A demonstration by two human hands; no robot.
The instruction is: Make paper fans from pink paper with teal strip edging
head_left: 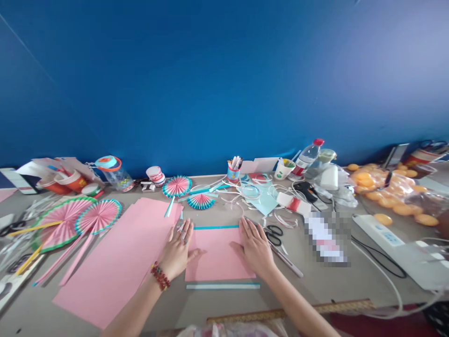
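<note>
Left hand [178, 250]: lies palm down at the left side of the pink sheet [219, 257]; its long fingers look close together and the thumb sticks out over the sheet; I see nothing pinched in it; red beads [160, 277] go round its wrist.
Step now: looks like keeping the paper flat and pressing the 2 ends of its blue strip [215, 228]; the next move seems to call for a soft, even push from both hands, so the strip does not slip and the paper does not crease.
Pink sheet: sits on the table [228, 304] between the 2 hands; it is plain, flat and smooth, with no folds that I can see; the blue strip runs along its far edge.
Loose strip [223, 286]: white and blue; it lies just beside the sheet's near edge.
Right hand [257, 243]: lies palm down at the right side of the sheet; its fingers are a little apart and the thumb points in; I see no grip there.
Scissors [274, 235]: black handles; they lie just right of that hand.
</note>
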